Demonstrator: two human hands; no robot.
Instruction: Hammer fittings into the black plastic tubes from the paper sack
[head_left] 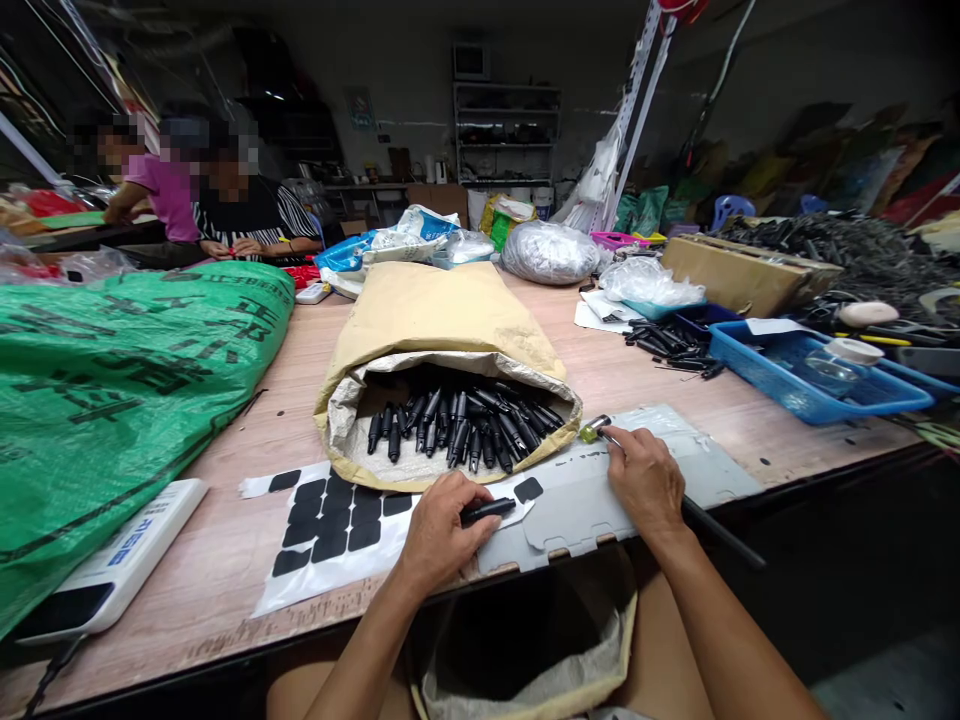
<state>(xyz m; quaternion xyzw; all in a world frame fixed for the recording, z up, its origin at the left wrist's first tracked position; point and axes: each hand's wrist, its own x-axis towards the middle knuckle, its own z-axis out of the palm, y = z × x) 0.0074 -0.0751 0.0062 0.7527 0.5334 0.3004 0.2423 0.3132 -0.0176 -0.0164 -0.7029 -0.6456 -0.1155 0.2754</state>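
Note:
My left hand (448, 530) is closed around a short black tube-shaped part (487, 511), held low over the grey board (574, 515) at the table's front edge. A long dark stick-like tool (726, 536) passes through my closed right hand (646, 480); its rear sticks out below the wrist and its thin front points left. Beside that front end lies a small yellow-green and silver piece (595, 428). Several similar black parts (457, 425) fill the mouth of a tan paper sack (450, 310). Left of my left hand is a white sheet with black rounded-square stickers (337, 520).
A green woven bag (135, 400) and a white scale-like device (127, 550) occupy the left. Blue baskets (817, 385), black parts (667, 340) and a cardboard box (742, 275) stand right. An open sack (525, 640) sits at my lap. Two people work at back left.

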